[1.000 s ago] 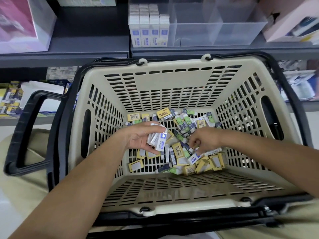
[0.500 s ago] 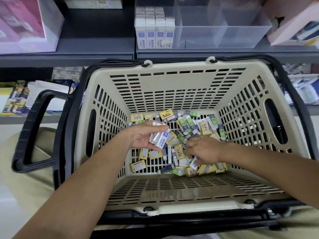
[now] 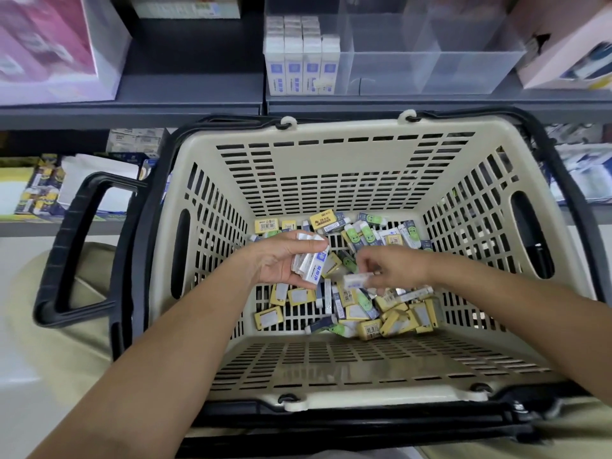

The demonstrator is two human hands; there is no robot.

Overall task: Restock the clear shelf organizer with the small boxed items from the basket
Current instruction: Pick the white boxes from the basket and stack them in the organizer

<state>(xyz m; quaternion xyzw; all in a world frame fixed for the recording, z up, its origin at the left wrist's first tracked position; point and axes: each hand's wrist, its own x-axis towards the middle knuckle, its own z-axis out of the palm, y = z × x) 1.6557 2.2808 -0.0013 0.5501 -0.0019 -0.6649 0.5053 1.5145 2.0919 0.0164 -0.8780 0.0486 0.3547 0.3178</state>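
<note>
White cardboard fills both hands: since half a second ago the right hand [image 3: 392,270] has lifted off the pile and now pinches one white box [image 3: 356,280] in its fingertips, at 3 o'clock of the left hand [image 3: 276,265], which grips a bundle [image 3: 313,263] of four or five like boxes, too overlapped to count surely. Dozens of loose boxes [image 3: 381,314], yellow, green and white, cover the floor of the one beige basket [image 3: 331,160]; at 12 o'clock beyond it, one clear organizer [image 3: 430,71] shows a front row [image 3: 303,72] of four boxes in its leftmost compartment.
</note>
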